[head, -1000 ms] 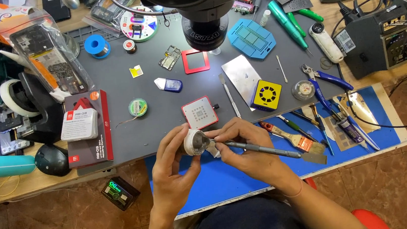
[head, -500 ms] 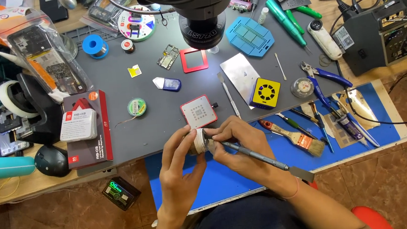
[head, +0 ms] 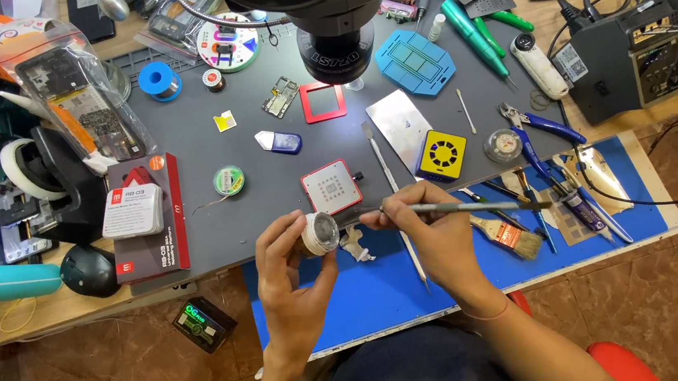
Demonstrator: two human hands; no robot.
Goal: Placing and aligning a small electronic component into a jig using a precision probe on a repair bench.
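My left hand [head: 293, 273] holds a small round white jar [head: 321, 234], tilted with its open mouth toward my right hand. My right hand [head: 434, 235] grips a thin grey metal tool [head: 473, 206], with the tool's tip at the jar's opening. Both hands hover over the near edge of the grey work mat [head: 186, 147] and the blue mat [head: 365, 287]. A red-framed square stencil holder [head: 330, 186] lies just beyond the jar. A small white clip-like part [head: 355, 245] lies under the hands.
A microscope head [head: 327, 26] hangs over the mat's middle. A yellow square fan block [head: 442, 156], a metal plate [head: 399, 122], blue pliers [head: 536, 130], brushes [head: 509, 236] and tweezers lie right. A red and white box [head: 142, 213] sits left, a soldering station [head: 633, 63] far right.
My right hand has drawn slightly right with the tool, and the jar has turned so that its open mouth shows.
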